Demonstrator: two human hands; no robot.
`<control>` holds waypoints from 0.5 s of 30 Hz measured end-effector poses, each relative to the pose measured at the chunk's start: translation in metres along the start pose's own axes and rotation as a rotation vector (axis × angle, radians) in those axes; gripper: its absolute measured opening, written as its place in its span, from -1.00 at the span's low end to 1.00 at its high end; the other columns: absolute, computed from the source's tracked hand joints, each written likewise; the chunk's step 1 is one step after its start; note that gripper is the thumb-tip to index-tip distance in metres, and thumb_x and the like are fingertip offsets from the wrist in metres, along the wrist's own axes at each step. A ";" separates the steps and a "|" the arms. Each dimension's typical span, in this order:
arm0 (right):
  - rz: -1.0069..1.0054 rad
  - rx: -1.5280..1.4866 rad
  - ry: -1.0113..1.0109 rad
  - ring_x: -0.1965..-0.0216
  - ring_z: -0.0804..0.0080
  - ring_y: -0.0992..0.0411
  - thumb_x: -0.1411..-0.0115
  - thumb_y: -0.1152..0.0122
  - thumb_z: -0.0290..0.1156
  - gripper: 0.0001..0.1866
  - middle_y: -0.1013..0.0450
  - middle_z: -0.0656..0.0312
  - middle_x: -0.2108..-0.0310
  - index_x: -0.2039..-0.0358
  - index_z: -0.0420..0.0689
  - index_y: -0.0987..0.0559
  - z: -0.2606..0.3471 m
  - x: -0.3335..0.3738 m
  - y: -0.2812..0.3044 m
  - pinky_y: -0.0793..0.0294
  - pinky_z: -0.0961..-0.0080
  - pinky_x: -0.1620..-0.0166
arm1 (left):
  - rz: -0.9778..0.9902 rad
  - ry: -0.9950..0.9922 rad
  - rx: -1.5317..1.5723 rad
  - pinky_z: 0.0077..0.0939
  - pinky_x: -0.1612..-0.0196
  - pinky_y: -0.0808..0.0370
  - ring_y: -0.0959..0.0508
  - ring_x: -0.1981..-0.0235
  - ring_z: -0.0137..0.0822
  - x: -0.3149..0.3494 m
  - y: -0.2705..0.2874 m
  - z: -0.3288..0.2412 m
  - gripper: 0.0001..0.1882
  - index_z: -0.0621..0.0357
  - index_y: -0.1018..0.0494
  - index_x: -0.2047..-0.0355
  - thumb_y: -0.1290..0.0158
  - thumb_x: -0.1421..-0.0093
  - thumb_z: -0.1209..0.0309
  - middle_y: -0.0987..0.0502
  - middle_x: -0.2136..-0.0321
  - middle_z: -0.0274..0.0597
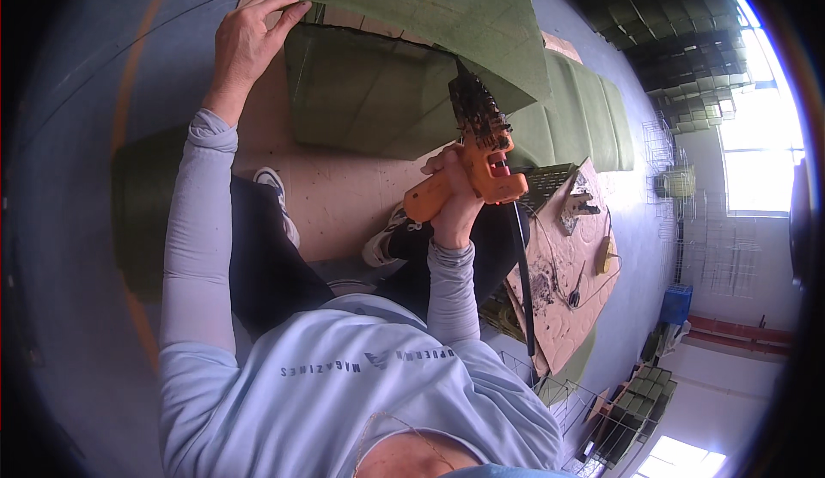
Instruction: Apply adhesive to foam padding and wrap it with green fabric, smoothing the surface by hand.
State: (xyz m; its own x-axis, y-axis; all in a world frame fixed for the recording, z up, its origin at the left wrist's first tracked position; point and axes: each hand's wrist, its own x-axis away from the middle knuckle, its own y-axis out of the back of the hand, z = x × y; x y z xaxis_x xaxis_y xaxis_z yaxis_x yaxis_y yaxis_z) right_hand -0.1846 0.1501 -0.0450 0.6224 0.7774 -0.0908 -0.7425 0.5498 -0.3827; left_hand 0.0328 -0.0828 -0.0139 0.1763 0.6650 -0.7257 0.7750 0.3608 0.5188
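Observation:
My left hand (249, 44) has thumb and fingers pinched on the left corner of a green fabric flap (421, 1). The flap spreads over a green fabric-covered box shape (361, 91). A dark line of glue (369, 35) runs along that box's upper edge. In my right hand (460, 193) is an orange glue gun (498, 179), gripped by its handle. Black residue crusts its front, and the nozzle points up to the flap's underside near the dark line. A long black glue stick (526, 280) trails from the gun's back.
Brown cardboard (318, 199) lies beneath the box. Another green covered piece (571, 113) stands just right. Close on my right, a cardboard-topped stand (559, 289) carries black residue and small tools. Wire frames (713, 255), a blue bin (676, 304) and stacked green boxes (640, 18) are farther right.

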 end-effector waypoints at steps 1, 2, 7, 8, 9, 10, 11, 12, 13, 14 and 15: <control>0.001 0.002 -0.006 0.46 0.44 -0.39 -0.12 -0.08 -0.56 -0.80 -0.36 0.21 0.45 0.22 -0.30 -0.39 0.001 0.000 0.001 -0.45 0.48 0.38 | -0.003 -0.003 -0.001 -0.45 0.21 -0.50 -0.58 0.25 -0.22 0.000 0.000 0.000 -0.63 0.10 -0.59 0.33 -0.10 -0.11 0.05 -0.60 0.31 -0.26; -0.001 0.002 -0.006 0.46 0.44 -0.39 -0.12 -0.08 -0.56 -0.80 -0.36 0.21 0.45 0.22 -0.30 -0.39 0.001 0.000 0.002 -0.45 0.48 0.38 | -0.002 -0.004 0.000 -0.45 0.21 -0.50 -0.58 0.25 -0.22 0.000 0.001 0.000 -0.63 0.10 -0.59 0.33 -0.10 -0.11 0.05 -0.60 0.31 -0.26; -0.023 0.007 -0.021 0.51 0.45 -0.38 -0.08 -0.10 -0.57 -0.79 -0.36 0.22 0.55 0.24 -0.25 -0.38 0.002 -0.003 0.005 -0.38 0.53 0.41 | 0.075 0.037 0.002 -0.49 0.15 -0.46 -0.57 0.19 -0.19 -0.001 0.004 -0.002 -0.68 0.16 -0.57 0.26 -0.09 -0.15 0.17 -0.59 0.23 -0.19; -0.022 0.006 -0.022 0.51 0.45 -0.38 -0.08 -0.10 -0.57 -0.79 -0.36 0.22 0.55 0.24 -0.25 -0.38 0.003 -0.004 0.005 -0.38 0.53 0.41 | 0.075 0.037 0.000 -0.49 0.15 -0.46 -0.57 0.19 -0.19 -0.001 0.005 -0.003 -0.68 0.16 -0.57 0.26 -0.09 -0.15 0.17 -0.59 0.23 -0.19; -0.032 0.014 -0.019 0.51 0.45 -0.38 -0.08 -0.10 -0.57 -0.79 -0.36 0.21 0.55 0.24 -0.25 -0.38 0.004 -0.004 0.005 -0.38 0.53 0.41 | 0.076 0.040 -0.001 -0.49 0.16 -0.46 -0.57 0.19 -0.19 -0.001 0.005 -0.003 -0.68 0.16 -0.57 0.26 -0.09 -0.15 0.17 -0.58 0.23 -0.19; -0.042 0.021 -0.015 0.52 0.45 -0.38 -0.08 -0.09 -0.57 -0.79 -0.36 0.21 0.55 0.24 -0.26 -0.38 0.004 -0.004 0.005 -0.38 0.53 0.41 | 0.076 0.042 -0.002 -0.49 0.16 -0.46 -0.57 0.20 -0.19 -0.001 0.006 -0.003 -0.67 0.17 -0.57 0.26 -0.09 -0.15 0.16 -0.58 0.23 -0.19; -0.043 0.022 -0.015 0.52 0.45 -0.38 -0.08 -0.09 -0.57 -0.79 -0.36 0.21 0.55 0.24 -0.26 -0.38 0.005 -0.005 0.006 -0.38 0.53 0.41 | 0.077 0.042 -0.001 -0.49 0.16 -0.46 -0.57 0.20 -0.19 -0.001 0.006 -0.004 -0.67 0.17 -0.57 0.26 -0.09 -0.15 0.16 -0.58 0.23 -0.19; -0.043 0.010 -0.015 0.52 0.45 -0.38 -0.08 -0.09 -0.57 -0.79 -0.36 0.21 0.55 0.24 -0.26 -0.38 0.005 -0.005 0.008 -0.37 0.53 0.41 | 0.078 0.047 0.005 -0.50 0.16 -0.46 -0.58 0.20 -0.19 -0.001 0.005 -0.004 -0.67 0.17 -0.57 0.26 -0.09 -0.15 0.16 -0.58 0.23 -0.19; -0.043 -0.003 -0.015 0.53 0.45 -0.37 -0.07 -0.09 -0.58 -0.79 -0.36 0.20 0.55 0.25 -0.27 -0.38 0.005 -0.005 0.009 -0.37 0.54 0.42 | 0.080 0.051 0.011 -0.50 0.16 -0.46 -0.58 0.20 -0.19 -0.001 0.005 -0.005 -0.67 0.17 -0.57 0.26 -0.09 -0.15 0.16 -0.58 0.23 -0.19; -0.044 -0.003 -0.015 0.53 0.45 -0.37 -0.07 -0.09 -0.58 -0.79 -0.36 0.20 0.55 0.25 -0.27 -0.38 0.004 -0.005 0.011 -0.37 0.54 0.42 | 0.081 0.050 0.012 -0.50 0.16 -0.46 -0.58 0.20 -0.19 -0.002 0.005 -0.005 -0.67 0.17 -0.57 0.26 -0.09 -0.15 0.16 -0.58 0.23 -0.19; -0.036 0.010 -0.017 0.51 0.44 -0.38 -0.08 -0.09 -0.58 -0.79 -0.36 0.20 0.55 0.24 -0.27 -0.38 0.003 -0.005 0.012 -0.39 0.53 0.40 | 0.086 0.061 0.012 -0.50 0.17 -0.46 -0.58 0.21 -0.19 -0.002 0.005 -0.006 -0.66 0.17 -0.57 0.26 -0.09 -0.15 0.15 -0.59 0.24 -0.19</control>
State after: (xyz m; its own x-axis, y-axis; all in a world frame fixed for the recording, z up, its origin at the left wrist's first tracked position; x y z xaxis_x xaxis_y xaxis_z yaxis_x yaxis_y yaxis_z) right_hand -0.1971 0.1538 -0.0458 0.6450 0.7617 -0.0618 -0.7220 0.5809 -0.3759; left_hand 0.0328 -0.0787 -0.0075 0.2055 0.7320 -0.6496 0.7660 0.2928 0.5723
